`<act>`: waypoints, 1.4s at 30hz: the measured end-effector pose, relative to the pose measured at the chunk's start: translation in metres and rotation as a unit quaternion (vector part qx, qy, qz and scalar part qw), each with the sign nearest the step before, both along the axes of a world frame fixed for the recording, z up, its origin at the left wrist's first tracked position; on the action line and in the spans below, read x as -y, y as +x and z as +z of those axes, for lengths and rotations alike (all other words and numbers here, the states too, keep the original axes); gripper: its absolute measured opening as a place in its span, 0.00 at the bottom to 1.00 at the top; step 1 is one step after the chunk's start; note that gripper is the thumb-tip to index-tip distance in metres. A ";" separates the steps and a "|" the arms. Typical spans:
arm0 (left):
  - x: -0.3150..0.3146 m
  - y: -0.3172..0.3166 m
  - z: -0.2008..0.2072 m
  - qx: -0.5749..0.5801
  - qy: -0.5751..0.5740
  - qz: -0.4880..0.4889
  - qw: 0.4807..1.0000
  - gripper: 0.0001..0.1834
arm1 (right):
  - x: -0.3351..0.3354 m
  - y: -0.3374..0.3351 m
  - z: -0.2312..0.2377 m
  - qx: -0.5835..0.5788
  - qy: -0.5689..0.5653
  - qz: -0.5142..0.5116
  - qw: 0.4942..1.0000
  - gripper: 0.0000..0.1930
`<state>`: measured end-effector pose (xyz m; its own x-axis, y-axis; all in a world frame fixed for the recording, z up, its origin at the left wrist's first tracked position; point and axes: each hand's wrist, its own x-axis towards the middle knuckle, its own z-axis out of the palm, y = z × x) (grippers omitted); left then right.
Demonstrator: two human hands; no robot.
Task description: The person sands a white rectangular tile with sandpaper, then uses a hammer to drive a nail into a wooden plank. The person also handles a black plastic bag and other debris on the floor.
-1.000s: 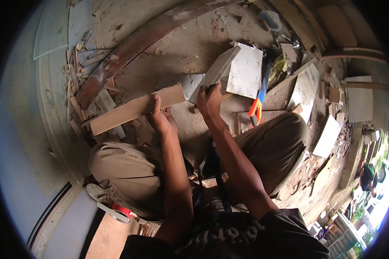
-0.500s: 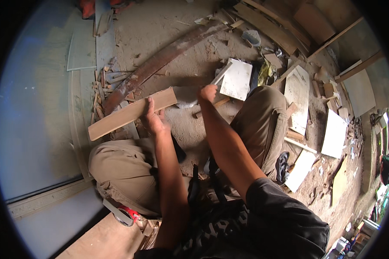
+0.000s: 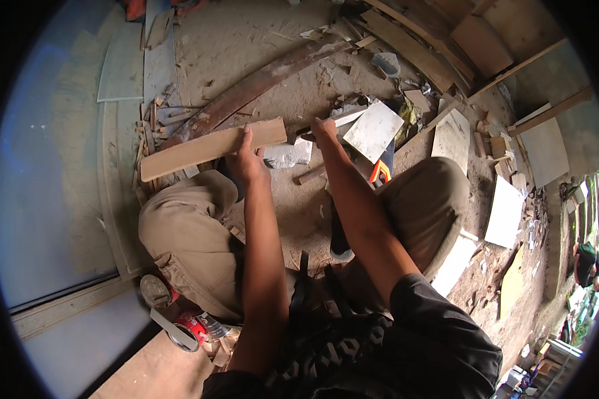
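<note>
My left hand (image 3: 249,163) grips a flat wooden board (image 3: 199,150), thumb over its face and fingers behind it. The board slopes slightly up to the right, its right end near my other hand. My right hand (image 3: 323,130) is closed round a pale flat strip (image 3: 350,116) that sticks out to the right. A small dark part shows on the left of that fist; I cannot make out whether it belongs to the strip. Just past the strip lies a white, stained panel (image 3: 374,131), with an orange-and-black handle (image 3: 381,171) below it.
A long brown plank (image 3: 259,80) crosses the dirt floor ahead. White boards (image 3: 504,211) and scraps lie to the right, under leaning wood panels (image 3: 482,43). By my left leg are a red tin (image 3: 192,327) and a round-topped can (image 3: 156,290). A blue-grey surface (image 3: 53,173) flanks my left.
The board in my left hand has swung closer to level and shifted slightly right. My right hand's strip has tipped flatter. My knees have moved apart, and the orange-and-black handle now shows.
</note>
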<state>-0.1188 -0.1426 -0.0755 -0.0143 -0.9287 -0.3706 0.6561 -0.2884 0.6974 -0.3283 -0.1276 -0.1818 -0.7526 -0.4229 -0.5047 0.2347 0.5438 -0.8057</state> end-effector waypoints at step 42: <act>0.110 -0.140 -0.103 0.068 0.036 -0.295 0.952 0.31 | 0.028 -0.109 0.023 -0.433 0.056 0.674 0.596 0.18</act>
